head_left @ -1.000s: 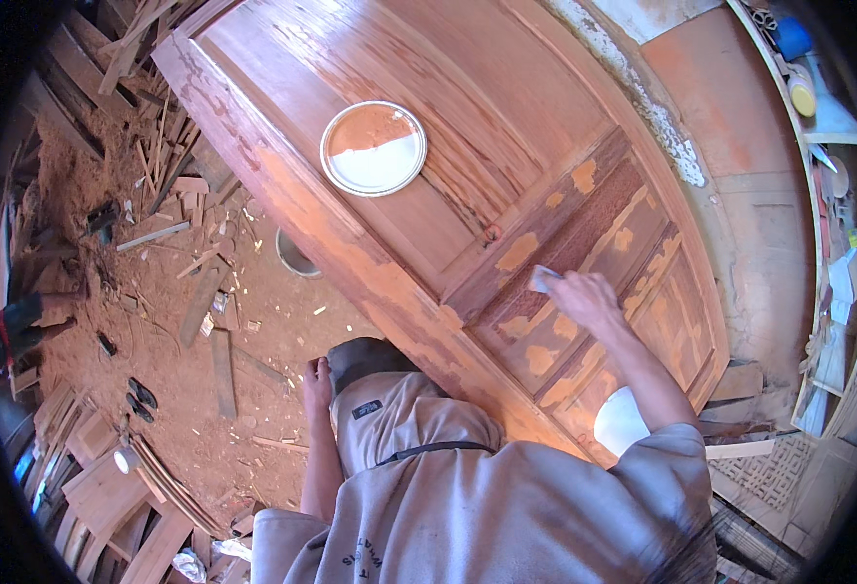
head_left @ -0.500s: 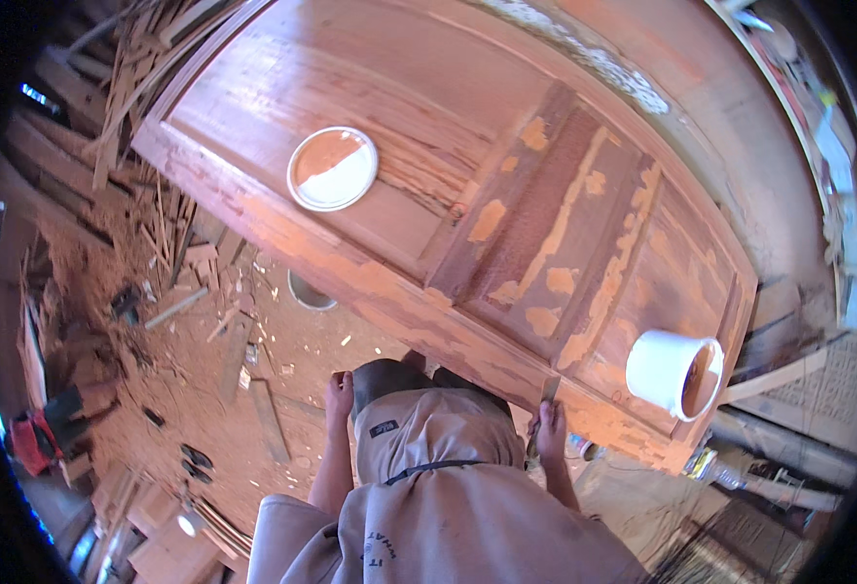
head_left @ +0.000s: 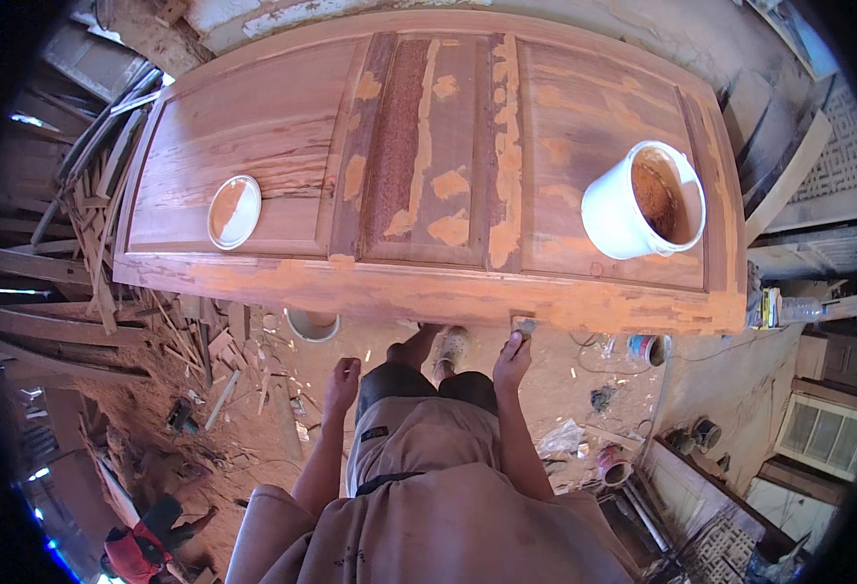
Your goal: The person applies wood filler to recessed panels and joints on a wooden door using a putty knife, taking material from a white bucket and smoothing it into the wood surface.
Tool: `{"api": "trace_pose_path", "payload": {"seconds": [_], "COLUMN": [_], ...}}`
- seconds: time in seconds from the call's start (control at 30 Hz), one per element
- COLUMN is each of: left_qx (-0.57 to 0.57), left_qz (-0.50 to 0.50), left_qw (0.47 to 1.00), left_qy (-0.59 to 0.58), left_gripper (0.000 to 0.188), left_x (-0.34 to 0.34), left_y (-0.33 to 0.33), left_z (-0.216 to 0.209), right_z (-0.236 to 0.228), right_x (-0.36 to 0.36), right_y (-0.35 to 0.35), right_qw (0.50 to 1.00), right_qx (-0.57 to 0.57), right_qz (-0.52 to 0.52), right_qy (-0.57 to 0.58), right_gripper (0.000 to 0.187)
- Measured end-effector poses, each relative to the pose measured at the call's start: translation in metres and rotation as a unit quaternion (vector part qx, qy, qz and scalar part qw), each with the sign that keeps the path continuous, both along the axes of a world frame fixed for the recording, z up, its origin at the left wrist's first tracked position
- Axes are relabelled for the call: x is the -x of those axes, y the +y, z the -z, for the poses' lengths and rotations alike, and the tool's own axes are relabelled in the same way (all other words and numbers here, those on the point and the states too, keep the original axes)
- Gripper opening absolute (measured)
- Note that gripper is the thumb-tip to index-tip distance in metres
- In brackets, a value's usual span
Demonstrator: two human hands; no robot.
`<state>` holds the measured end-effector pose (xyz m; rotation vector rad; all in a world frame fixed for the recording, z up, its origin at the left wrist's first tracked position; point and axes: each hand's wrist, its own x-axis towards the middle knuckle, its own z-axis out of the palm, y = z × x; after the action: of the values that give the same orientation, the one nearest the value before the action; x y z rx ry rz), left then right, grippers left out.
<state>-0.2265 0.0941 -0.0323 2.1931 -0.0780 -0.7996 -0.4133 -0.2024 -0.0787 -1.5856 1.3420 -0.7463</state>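
Brown earth floor is covered in places with sawdust and wood scraps, and a panelled door lies flat above it. On the right part of the door stands a white bucket; inside it is orange-brown paste, at the bottom and smeared on the wall. On the left part lies a round white lid, with similar paste over its left side and its right side white. Patches of orange colour mark the middle boards and the front edge of the door.

Right hand is pinching a scraper between thumb and fingers, its blade pointing up at the front edge; whether it touches the wood, I cannot tell. Left hand hangs beside the thigh, the fingers curled; I cannot tell if they are pressed together.

Below the door, partly hidden by it, is a pale tub, whose content is not clear. Near the right end are a blue-and-red can and, lower, a reddish can.
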Motion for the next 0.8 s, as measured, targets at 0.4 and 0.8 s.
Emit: {"api": "trace_pose_path", "payload": {"seconds": [0.4, 0.8], "left_qx": [-0.058, -0.05], "left_qz": [0.055, -0.019], "left_qw": [0.997, 0.998], "left_qy": [0.01, 0.013], "left_gripper": [0.041, 0.041], "left_x": [0.054, 0.074], "left_y": [0.03, 0.062], "left_z": [-0.018, 0.012], "right_z": [-0.057, -0.149], "right_x": [0.093, 0.077], "right_y": [-0.002, -0.148], "right_qw": [0.994, 0.84], "right_qx": [-0.067, 0.061], "right_qz": [-0.066, -0.401], "right_qy": [0.06, 0.361], "right_gripper": [0.037, 0.053]}}
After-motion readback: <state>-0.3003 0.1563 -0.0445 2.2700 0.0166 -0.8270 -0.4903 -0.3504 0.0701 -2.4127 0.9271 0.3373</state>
